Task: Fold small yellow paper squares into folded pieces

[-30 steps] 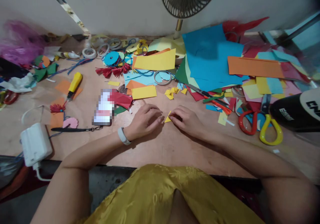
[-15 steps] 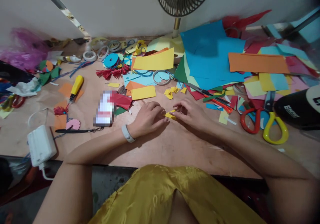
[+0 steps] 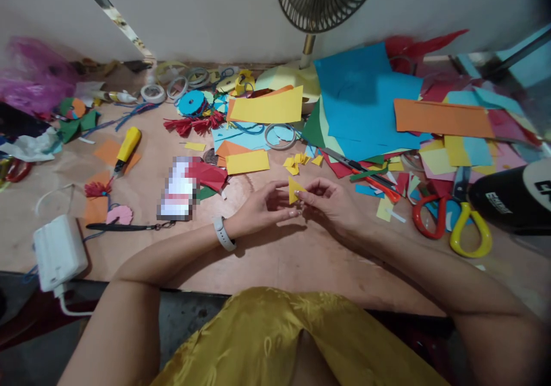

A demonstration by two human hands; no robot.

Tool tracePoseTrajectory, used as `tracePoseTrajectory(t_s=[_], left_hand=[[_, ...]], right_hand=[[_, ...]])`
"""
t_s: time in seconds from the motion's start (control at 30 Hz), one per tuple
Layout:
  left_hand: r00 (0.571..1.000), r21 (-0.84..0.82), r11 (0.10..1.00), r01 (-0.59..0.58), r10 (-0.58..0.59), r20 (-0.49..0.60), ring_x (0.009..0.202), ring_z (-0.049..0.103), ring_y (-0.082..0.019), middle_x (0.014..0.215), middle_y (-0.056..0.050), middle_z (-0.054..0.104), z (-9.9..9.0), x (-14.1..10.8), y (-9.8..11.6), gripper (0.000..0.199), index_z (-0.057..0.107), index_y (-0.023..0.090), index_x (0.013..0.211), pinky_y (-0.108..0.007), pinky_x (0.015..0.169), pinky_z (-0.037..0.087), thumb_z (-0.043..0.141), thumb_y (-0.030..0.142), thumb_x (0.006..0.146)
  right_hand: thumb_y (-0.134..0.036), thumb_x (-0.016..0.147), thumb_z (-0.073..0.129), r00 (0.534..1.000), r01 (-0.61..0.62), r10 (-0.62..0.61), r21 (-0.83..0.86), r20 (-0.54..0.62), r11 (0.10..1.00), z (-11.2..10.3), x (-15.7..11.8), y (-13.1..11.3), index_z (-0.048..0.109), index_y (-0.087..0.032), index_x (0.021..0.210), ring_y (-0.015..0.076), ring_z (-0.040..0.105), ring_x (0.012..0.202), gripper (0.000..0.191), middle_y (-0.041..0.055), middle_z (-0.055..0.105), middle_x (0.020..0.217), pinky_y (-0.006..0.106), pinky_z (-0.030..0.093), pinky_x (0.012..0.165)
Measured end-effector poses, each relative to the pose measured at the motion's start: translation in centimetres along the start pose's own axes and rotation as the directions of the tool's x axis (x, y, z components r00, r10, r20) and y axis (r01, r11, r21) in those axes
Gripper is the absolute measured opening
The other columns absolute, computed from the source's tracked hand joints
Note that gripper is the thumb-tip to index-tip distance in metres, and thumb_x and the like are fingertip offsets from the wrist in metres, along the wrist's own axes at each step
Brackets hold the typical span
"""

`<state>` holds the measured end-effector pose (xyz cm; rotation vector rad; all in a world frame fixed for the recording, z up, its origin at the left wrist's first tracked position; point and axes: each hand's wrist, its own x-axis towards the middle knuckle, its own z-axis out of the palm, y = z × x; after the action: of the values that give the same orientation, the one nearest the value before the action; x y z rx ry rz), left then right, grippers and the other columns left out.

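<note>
The top edge crops the fan [image 3: 329, 0] at twelve o'clock; the right edge crops the black-and-white container [image 3: 499, 198] at three. Pixelation blurs a phone-like slab [image 3: 176, 190] toward nine. The right hand [image 3: 332, 203] partly covers the yellow triangle [image 3: 294, 191].

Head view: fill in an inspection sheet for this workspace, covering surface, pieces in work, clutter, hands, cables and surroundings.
Surface: wooden tabletop, yellow paper scraps lying beyond the hands.
Pieces in work: small yellow paper piece, pointed, between the hands.
Clutter: blue paper sheet, orange strip, scissors, yellow-handled tool.
Right grip: right hand pinches the piece.
Left grip: left hand close beside it; contact unclear.
Cables: white cable from white box, at left.
Surroundings: fan before pale wall.
</note>
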<state>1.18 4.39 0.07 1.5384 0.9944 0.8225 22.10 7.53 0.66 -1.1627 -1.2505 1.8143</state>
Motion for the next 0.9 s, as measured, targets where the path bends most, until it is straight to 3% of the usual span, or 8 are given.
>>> tracePoseTrajectory(t_s=[0.1, 0.27, 0.4, 0.47, 0.57, 0.7, 0.8, 0.9], left_hand=[[0.999, -0.220, 0.974, 0.049, -0.049, 0.004, 0.096, 0.073, -0.020, 0.112, -0.013, 0.072, 0.7, 0.0, 0.3, 0.048, 0.057, 0.016, 0.122, -0.037, 0.084, 0.060, 0.075, 0.046, 0.089], [0.986, -0.203, 0.968, 0.145, -0.159, -0.053, 0.071, 0.067, -0.013, 0.085, -0.006, 0.072, -0.6, 0.0, 0.8, 0.038, 0.068, 0.013, 0.098, -0.027, 0.066, 0.055, 0.072, 0.051, 0.091], [0.945, -0.140, 0.964, 0.226, -0.182, 0.272, 0.068, 0.064, -0.012, 0.080, -0.005, 0.071, -2.1, 0.3, 1.1, 0.041, 0.071, 0.012, 0.095, -0.024, 0.063, 0.051, 0.072, 0.052, 0.090], [0.934, -0.096, 0.978, 0.184, -0.143, 0.328, 0.073, 0.065, -0.012, 0.084, -0.006, 0.071, -2.5, 0.5, 1.1, 0.039, 0.072, 0.012, 0.092, -0.024, 0.066, 0.051, 0.075, 0.050, 0.087], [0.965, -0.133, 0.974, 0.184, -0.154, 0.211, 0.075, 0.065, -0.012, 0.085, -0.005, 0.070, -2.7, 0.9, 1.0, 0.037, 0.069, 0.013, 0.089, -0.023, 0.067, 0.051, 0.080, 0.048, 0.084], [0.959, -0.456, 0.849, 0.267, -0.280, 0.040, 0.065, 0.062, -0.009, 0.080, 0.000, 0.067, -1.7, 0.9, 0.9, 0.039, 0.064, 0.015, 0.096, -0.023, 0.062, 0.051, 0.081, 0.048, 0.084], [0.939, -0.605, 0.735, 0.307, -0.338, 0.066, 0.070, 0.068, -0.013, 0.086, -0.005, 0.071, -0.5, 0.7, 0.9, 0.041, 0.066, 0.013, 0.096, -0.026, 0.065, 0.055, 0.082, 0.049, 0.083], [0.933, -0.604, 0.740, 0.296, -0.360, 0.016, 0.071, 0.070, -0.016, 0.083, -0.005, 0.072, -0.2, 0.6, 0.7, 0.043, 0.066, 0.013, 0.091, -0.029, 0.066, 0.057, 0.084, 0.050, 0.080]], right_hand=[[-0.055, 0.069, 0.086, 0.999, -0.040, 0.041, 0.103, -0.007, 0.994, 1.0, -0.3, 0.4, 0.065, -0.021, 0.083, 0.0122, 0.058, 0.061, 0.043, -0.0010, 0.066, 0.075, 0.027, 0.047, 0.058], [-0.053, 0.077, 0.079, 0.999, 0.035, -0.040, -0.124, -0.037, 0.992, 0.9, -0.8, 0.1, 0.068, -0.020, 0.081, 0.0129, 0.054, 0.064, 0.035, 0.0004, 0.066, 0.075, 0.028, 0.044, 0.059], [-0.049, 0.087, 0.069, 0.993, 0.102, -0.079, -0.313, 0.085, 0.944, 0.4, -1.2, -0.9, 0.062, -0.020, 0.081, 0.0125, 0.052, 0.063, 0.030, -0.0021, 0.059, 0.070, 0.026, 0.040, 0.056], [-0.047, 0.088, 0.069, 0.982, 0.137, -0.073, -0.386, 0.176, 0.912, 0.5, -1.4, -1.0, 0.061, -0.020, 0.077, 0.0114, 0.050, 0.060, 0.031, -0.0028, 0.057, 0.066, 0.025, 0.039, 0.053], [-0.052, 0.089, 0.068, 0.986, 0.058, -0.014, -0.265, 0.169, 0.963, 0.7, -1.3, -0.4, 0.061, -0.020, 0.077, 0.0096, 0.049, 0.050, 0.035, -0.0043, 0.056, 0.061, 0.024, 0.041, 0.046], [-0.058, 0.080, 0.078, 1.000, -0.017, 0.017, 0.008, 0.013, 1.000, 1.0, -0.8, 0.6, 0.064, -0.020, 0.082, 0.0111, 0.058, 0.047, 0.040, -0.0009, 0.068, 0.068, 0.024, 0.047, 0.041], [-0.055, 0.079, 0.080, 0.999, 0.012, -0.009, 0.061, -0.053, 0.998, 1.3, -0.8, 1.2, 0.068, -0.019, 0.085, 0.0133, 0.065, 0.053, 0.038, 0.0033, 0.075, 0.075, 0.022, 0.048, 0.041], [-0.051, 0.083, 0.079, 0.998, 0.030, -0.027, 0.064, -0.050, 0.998, 1.7, -1.3, 1.7, 0.070, -0.020, 0.091, 0.0140, 0.067, 0.057, 0.033, 0.0040, 0.077, 0.081, 0.024, 0.051, 0.044]])
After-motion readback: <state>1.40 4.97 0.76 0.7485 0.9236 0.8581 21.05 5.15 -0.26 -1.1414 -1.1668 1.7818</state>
